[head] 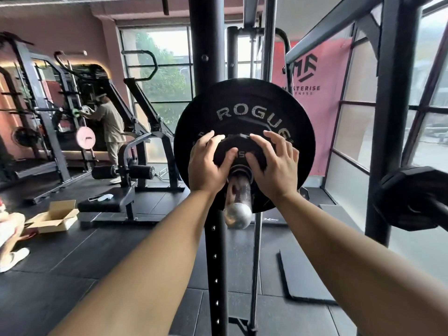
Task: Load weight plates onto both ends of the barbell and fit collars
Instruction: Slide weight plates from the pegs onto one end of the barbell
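Midway along the barbell sleeve point(238, 192), my left hand point(209, 166) and right hand point(275, 167) each grip a side of the small black plate point(238, 141), fingers curled over its rim, thumbs on its face. I would push evenly with both, keeping it square to the sleeve, until it seats flush against the ROGUE bumper plate point(242, 103); whether they already touch I cannot tell.

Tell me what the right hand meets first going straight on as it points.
The right hand grips the small plate on the barbell sleeve; straight on, it would press that plate against the large ROGUE plate behind. I cannot tell if a gap lies between them.
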